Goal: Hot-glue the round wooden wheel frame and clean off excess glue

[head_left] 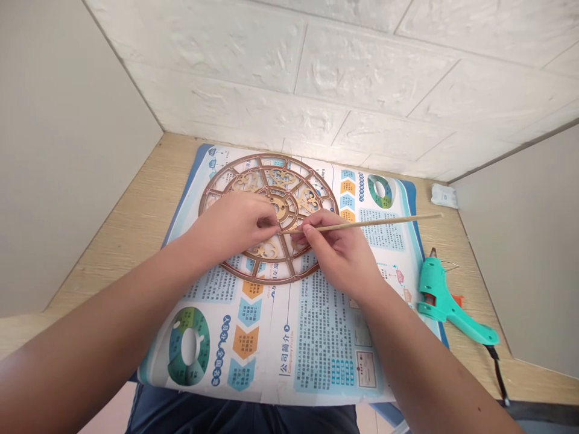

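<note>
The person's left hand (pixel 230 226) and right hand (pixel 337 253) were both held over a round laser-cut wooden wheel (pixel 283 202), which lay flat on a printed paper sheet (pixel 325 355). The right hand was mostly closed, pinching a thin wooden stick (pixel 375 223) between thumb and fingers. The stick ran level across the wheel, with its tip at the left hand's fingertips (pixel 274 222). The left hand was curled and almost closed above the middle of the wheel, its fingers close to the hub; whether it gripped anything could not be told. The wheel had an outer rim, an inner ring, spokes and scrolled panels, and it sat on the far half of the sheet. A teal hot glue gun (pixel 441 295) lay on its side on the wooden desk (pixel 470 241), right of the sheet, with a black cord (pixel 497 374) trailing from its handle. A small white packet (pixel 444 195) sat in the far right corner, against a white brick-textured wall panel (pixel 362 78).
</note>
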Demonstrator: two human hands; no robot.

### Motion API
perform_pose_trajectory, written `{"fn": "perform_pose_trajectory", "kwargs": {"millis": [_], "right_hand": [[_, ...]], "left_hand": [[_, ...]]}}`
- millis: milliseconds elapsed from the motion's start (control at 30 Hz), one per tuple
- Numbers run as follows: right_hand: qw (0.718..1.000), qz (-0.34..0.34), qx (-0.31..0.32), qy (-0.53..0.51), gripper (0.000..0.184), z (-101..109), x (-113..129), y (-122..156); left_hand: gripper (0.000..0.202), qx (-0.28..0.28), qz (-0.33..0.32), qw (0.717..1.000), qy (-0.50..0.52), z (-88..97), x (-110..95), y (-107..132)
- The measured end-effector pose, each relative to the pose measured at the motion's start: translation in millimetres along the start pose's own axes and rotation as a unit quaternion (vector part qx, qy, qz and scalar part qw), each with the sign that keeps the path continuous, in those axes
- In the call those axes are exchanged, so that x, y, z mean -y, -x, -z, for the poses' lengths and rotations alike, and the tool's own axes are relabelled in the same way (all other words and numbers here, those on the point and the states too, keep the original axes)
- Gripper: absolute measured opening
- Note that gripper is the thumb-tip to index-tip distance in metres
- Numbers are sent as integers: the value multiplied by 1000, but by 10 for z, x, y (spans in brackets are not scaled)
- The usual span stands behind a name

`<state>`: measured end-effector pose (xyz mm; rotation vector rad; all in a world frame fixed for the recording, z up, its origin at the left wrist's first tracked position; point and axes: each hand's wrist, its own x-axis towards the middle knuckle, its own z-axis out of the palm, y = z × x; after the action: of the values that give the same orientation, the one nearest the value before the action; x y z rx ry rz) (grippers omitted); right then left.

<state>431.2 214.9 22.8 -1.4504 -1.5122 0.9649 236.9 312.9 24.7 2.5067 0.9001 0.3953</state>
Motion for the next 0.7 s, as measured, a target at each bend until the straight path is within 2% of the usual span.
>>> {"fn": "perform_pose_trajectory", "kwargs": {"millis": [367,700], "right_hand": [[994,46,27,91,25,48,52,7],[994,48,31,94,27,25,58,29]], "left_hand": [[10,-7,-21,1000,21,-22,30,22],[10,17,2,1000,-5,1,-12,21]]}}
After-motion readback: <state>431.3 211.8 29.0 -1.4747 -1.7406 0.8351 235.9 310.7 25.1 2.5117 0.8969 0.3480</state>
